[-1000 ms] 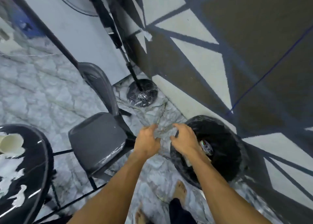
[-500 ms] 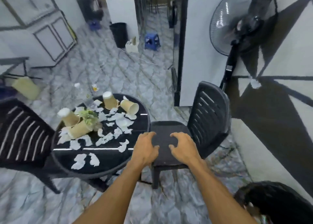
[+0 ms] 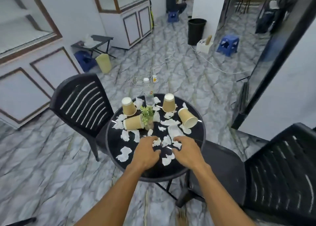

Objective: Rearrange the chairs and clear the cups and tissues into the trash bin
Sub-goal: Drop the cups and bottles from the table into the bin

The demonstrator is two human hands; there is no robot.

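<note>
A round black table [image 3: 119, 159] carries several tan paper cups and many torn white tissue scraps [image 3: 124, 153]. Two cups stand upside down [image 3: 128, 106] [image 3: 169, 102]. Two lie on their sides [image 3: 133, 122] [image 3: 187, 118]. My left hand [image 3: 147, 153] and my right hand [image 3: 187, 150] hover over the near half of the table with fingers loosely curled, holding nothing, tips near the scraps. A black plastic chair [image 3: 82, 102] stands left of the table and another [image 3: 277, 171] at the right.
A small potted plant [image 3: 147, 116] and a clear water bottle [image 3: 148, 92] stand mid-table. A black bin [image 3: 196, 31] stands far across the marble floor beside a blue stool [image 3: 228, 44]. White cables and a power strip [image 3: 154, 78] lie on the floor behind the table.
The view swung from the black bin by the wall to the table. Both hands, empty throughout, went from over the bin to above the right chair's seat and now over the table.
</note>
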